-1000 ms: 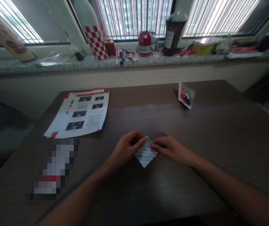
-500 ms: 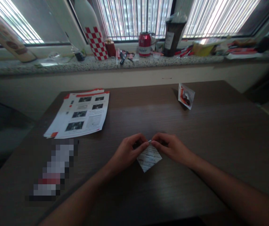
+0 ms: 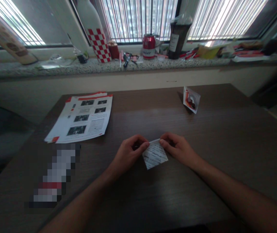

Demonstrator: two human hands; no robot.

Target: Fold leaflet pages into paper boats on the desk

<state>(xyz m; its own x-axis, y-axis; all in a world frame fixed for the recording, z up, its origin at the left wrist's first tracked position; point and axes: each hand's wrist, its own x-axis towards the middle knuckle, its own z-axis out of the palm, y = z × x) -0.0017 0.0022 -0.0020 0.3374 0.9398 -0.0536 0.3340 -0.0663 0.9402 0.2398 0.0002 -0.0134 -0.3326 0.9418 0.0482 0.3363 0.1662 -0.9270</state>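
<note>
- Over the middle of the desk [image 3: 216, 194], toward its near edge, I hold a small printed square [image 3: 155, 156] between my two hands.
- With my left hand [image 3: 131, 150] I pinch its upper left corner, thumb on the near face and forefinger curled behind; the grip is narrow, closed on that corner.
- With my right hand [image 3: 178, 147] I pinch the upper right corner much the same way, thumb and bent forefinger together.
- The square's top edge runs between my thumbs, and its two lower corners are free; whether they touch the desk I cannot tell.
- Beyond my right hand, close to the desk's far edge, an orange-and-white packet [image 3: 191, 100] stands tilted, its shadow falling to the left.
- At the far left corner a stack of printed sheets [image 3: 94, 121] lies slightly fanned, with red strips and dark pictures.
- Nearer me from the sheets, on the desk's left side, lies a long pixelated item [image 3: 56, 171] too obscured to name.
- Past the far edge, a stone windowsill [image 3: 157, 64] carries a red-and-white chequered bottle [image 3: 98, 45], a red can [image 3: 149, 48] and a dark cup [image 3: 178, 38].
</note>
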